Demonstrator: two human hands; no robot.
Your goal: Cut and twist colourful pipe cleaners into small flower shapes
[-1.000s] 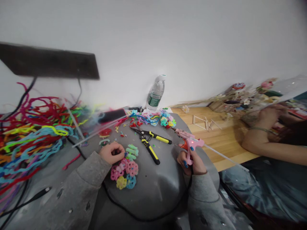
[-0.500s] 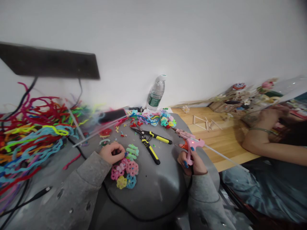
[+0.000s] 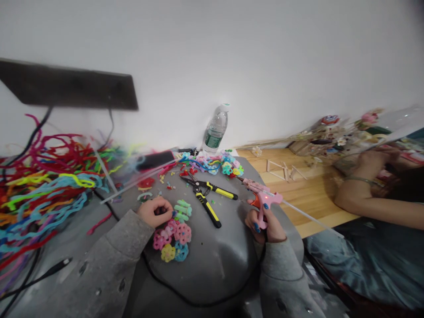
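My right hand [image 3: 266, 223] is wrapped round the handle of a pink glue gun [image 3: 265, 196], its nozzle pointing left and a clear glue stick [image 3: 313, 217] poking out of its rear. On the left, my left hand [image 3: 155, 212] is closed, thumb and finger pinched at the edge of a light green coil of pipe cleaner [image 3: 183, 210]. Just below that coil lies a cluster of pipe-cleaner flowers [image 3: 172, 238] in pink, yellow and blue. Pliers with black and yellow handles [image 3: 208, 203] rest between my hands, jaws toward the back left.
A heap of coloured pipe cleaners [image 3: 56, 176] covers the left side. At the back stand a water bottle [image 3: 216, 130] and more fuzzy flowers [image 3: 232, 163]. A black cable [image 3: 198, 304] loops across the front. To the right, another person's arm [image 3: 367, 198] rests on a wooden table [image 3: 318, 194].
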